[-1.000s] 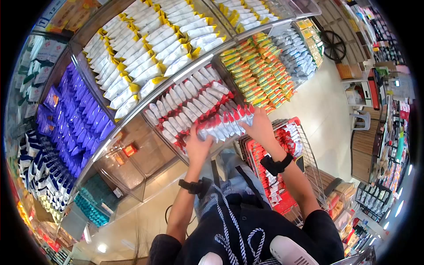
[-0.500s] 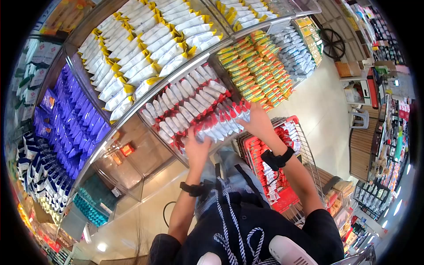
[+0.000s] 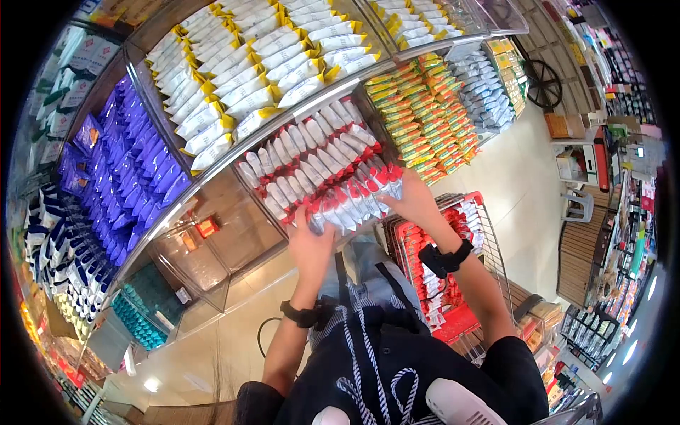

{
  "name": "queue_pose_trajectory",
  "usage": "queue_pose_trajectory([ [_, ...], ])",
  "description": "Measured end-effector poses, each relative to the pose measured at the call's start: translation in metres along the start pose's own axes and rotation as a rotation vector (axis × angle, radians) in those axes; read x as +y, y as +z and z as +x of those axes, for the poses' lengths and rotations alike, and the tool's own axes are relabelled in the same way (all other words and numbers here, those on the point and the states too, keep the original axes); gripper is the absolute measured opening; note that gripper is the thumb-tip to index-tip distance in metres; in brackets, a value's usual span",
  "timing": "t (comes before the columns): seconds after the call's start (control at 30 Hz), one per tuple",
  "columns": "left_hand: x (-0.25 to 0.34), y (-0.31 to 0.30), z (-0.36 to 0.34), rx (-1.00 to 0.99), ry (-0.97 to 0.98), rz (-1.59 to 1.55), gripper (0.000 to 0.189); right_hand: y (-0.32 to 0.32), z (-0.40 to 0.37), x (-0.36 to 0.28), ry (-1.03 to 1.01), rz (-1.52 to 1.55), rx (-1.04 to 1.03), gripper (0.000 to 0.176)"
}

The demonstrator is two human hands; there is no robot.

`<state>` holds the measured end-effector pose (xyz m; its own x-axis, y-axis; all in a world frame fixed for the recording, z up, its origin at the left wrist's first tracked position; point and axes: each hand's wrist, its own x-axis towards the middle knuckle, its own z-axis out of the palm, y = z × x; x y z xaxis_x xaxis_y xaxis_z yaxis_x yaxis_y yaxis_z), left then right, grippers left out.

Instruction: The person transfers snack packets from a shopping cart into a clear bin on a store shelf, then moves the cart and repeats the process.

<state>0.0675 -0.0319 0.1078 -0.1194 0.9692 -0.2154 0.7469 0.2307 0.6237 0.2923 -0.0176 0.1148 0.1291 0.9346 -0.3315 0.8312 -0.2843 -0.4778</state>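
Note:
A row of small white packets with red ends (image 3: pixel 358 202) is squeezed lengthwise between my two hands at the near side of a display bin. My left hand (image 3: pixel 312 241) presses on its left end, thumb and fingers curled around the packets. At the right end, my right hand (image 3: pixel 416 202) grips with its fingers over the last packets. Behind this row, more red-and-white packets (image 3: pixel 312 163) stand in tidy lines in the same bin. Black bands circle both my wrists.
A shopping cart (image 3: pixel 482 212) with red-and-white packets stands close by my right forearm. Yellow-and-white packets (image 3: pixel 269 64) fill the upper bin, purple packets (image 3: pixel 131 173) the left one, and green-and-orange packets (image 3: pixel 421 113) the right one. A clear divider (image 3: pixel 234 219) borders the bin.
The view has shifted slightly, so the bins sit a little further right. Both hands still clasp the row of packets, with the left fingers wrapped more around its end.

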Motion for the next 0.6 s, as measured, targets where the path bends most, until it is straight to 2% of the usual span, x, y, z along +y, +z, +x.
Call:
queue_pose_trajectory([
  [0.13, -0.003, 0.013, 0.003, -0.053, -0.044, 0.033, 0.058, 0.012, 0.015, 0.019, -0.064, -0.014, -0.042, 0.066],
  [0.17, -0.003, 0.018, 0.004, -0.076, -0.049, 0.012, 0.060, 0.013, 0.016, 0.023, -0.088, -0.023, 0.003, 0.067],
  [0.23, 0.000, 0.021, 0.007, -0.133, -0.086, -0.009, 0.062, 0.012, 0.023, 0.025, -0.045, -0.028, -0.017, 0.067],
  [0.4, -0.005, 0.029, 0.009, -0.128, -0.082, 0.049, 0.066, 0.017, 0.025, 0.009, 0.098, 0.043, 0.021, 0.068],
  [0.43, -0.006, 0.030, 0.010, -0.131, -0.083, 0.053, 0.067, 0.029, 0.026, 0.014, 0.054, 0.071, 0.103, 0.072],
  [0.53, -0.007, 0.030, 0.013, -0.152, -0.058, 0.076, 0.072, 0.037, 0.023, 0.008, 0.103, 0.093, 0.135, 0.071],
  [0.6, -0.009, 0.032, 0.015, -0.148, -0.036, 0.116, 0.074, 0.045, 0.023, 0.006, 0.117, 0.077, 0.174, 0.064],
])
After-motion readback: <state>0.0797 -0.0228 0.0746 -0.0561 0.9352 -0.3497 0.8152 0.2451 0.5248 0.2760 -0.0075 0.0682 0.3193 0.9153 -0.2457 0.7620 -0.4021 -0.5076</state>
